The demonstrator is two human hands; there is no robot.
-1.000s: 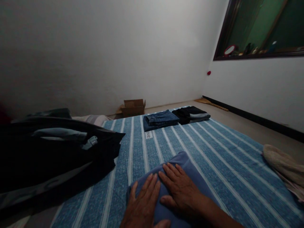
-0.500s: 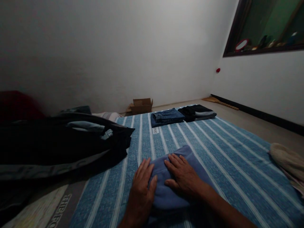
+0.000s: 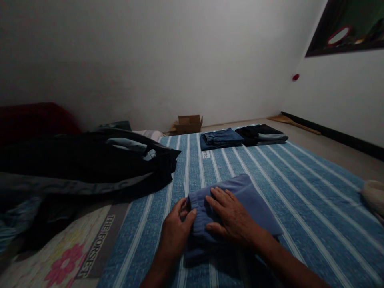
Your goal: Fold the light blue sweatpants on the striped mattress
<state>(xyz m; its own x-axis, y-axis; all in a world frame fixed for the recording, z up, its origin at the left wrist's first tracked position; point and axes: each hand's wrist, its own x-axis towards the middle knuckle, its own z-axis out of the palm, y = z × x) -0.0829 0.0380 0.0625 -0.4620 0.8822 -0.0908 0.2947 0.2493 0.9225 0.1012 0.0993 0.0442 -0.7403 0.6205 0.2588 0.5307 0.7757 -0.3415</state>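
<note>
Folded blue pants (image 3: 252, 204) with a gathered elastic waistband lie on the striped blue bed sheet (image 3: 147, 240). At their left edge, my left hand (image 3: 177, 222) grips the waistband, thumb on top and fingers curled at the side. My right hand (image 3: 229, 214) rests flat on the pants, its fingers stretched out and holding nothing. The near underside of the pants is in shadow.
Folded jeans (image 3: 223, 138) and folded black clothes (image 3: 264, 134) sit at the far edge. Heaped dark clothing (image 3: 90, 164) covers the left side. A cardboard box (image 3: 188, 125) stands by the wall; a beige cloth (image 3: 372, 196) lies at right.
My left hand has gone from lying flat to gripping the edge, where the gathered waistband now shows. My right hand stays on the pants. The view has shifted left.
</note>
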